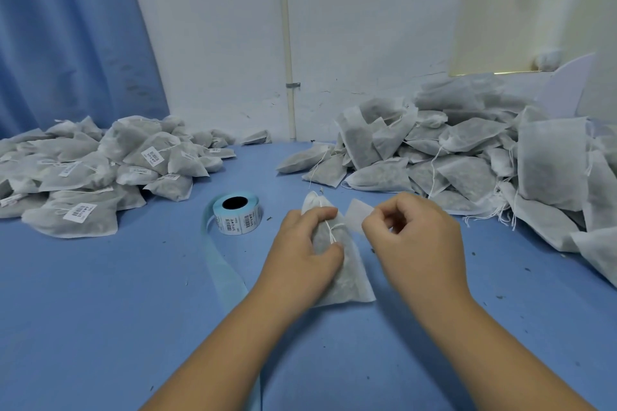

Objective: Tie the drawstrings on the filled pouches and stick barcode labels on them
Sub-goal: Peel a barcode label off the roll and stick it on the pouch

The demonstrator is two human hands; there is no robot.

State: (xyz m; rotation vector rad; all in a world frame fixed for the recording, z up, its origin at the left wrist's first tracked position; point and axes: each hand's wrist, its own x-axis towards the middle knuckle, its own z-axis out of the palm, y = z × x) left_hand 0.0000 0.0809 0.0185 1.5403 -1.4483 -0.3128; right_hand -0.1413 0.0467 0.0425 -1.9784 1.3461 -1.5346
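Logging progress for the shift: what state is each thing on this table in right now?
pouch, filled, neck gathered, no label visible
drawstring, pulled around the neck, knot unclear
left hand, grips the pouch
right hand, curled, seemingly pinching the drawstring
label roll, partly unrolled, strip trailing
left pile, many pouches labelled
right pile, no labels visible, strings loose

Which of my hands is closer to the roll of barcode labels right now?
Left. The left hand grips the pouch just right of the label roll; the right hand is farther right, beyond the pouch, pinching its drawstring.
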